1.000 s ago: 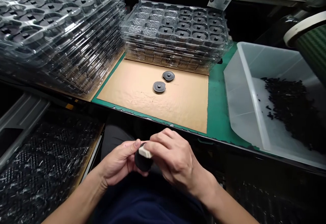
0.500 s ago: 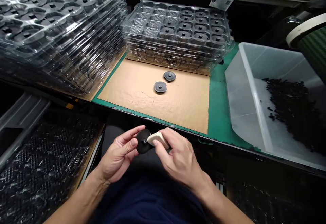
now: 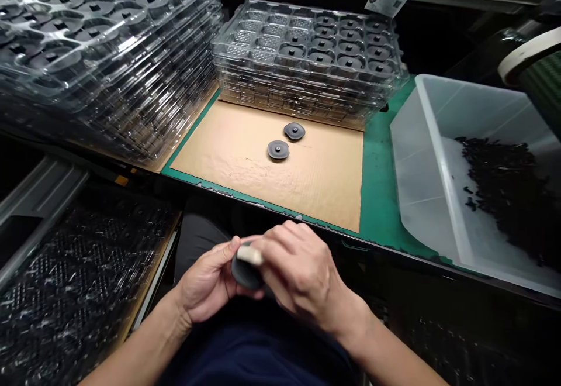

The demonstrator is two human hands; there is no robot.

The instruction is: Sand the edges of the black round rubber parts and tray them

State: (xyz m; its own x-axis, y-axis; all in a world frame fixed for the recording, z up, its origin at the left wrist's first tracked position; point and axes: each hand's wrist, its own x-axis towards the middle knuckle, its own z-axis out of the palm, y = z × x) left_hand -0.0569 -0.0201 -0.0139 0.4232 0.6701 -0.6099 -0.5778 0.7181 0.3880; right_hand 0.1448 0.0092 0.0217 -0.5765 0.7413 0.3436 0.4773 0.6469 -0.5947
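Note:
Below the table's front edge, my left hand (image 3: 210,283) grips a dark round disc (image 3: 246,272) by its rim, thumb on top. My right hand (image 3: 302,269) pinches a small off-white block (image 3: 249,254), which lies against the upper part of the disc's face; the block is slightly blurred. The disc's centre is hidden by the block and fingers. Two similar grey discs lie on the cardboard sheet (image 3: 245,169): one (image 3: 277,150) nearer, the other (image 3: 294,131) just behind it to the right.
Stacked clear trays holding dark discs stand at the back (image 3: 307,76) and, taller, at the left (image 3: 144,70). A translucent bin (image 3: 421,187) with small black pieces (image 3: 508,181) is at the right. More trays (image 3: 79,281) sit low at the left.
My right hand has moved slightly left and turned over the disc, bringing the block across its face. The disc has tilted and now shows a greyer face.

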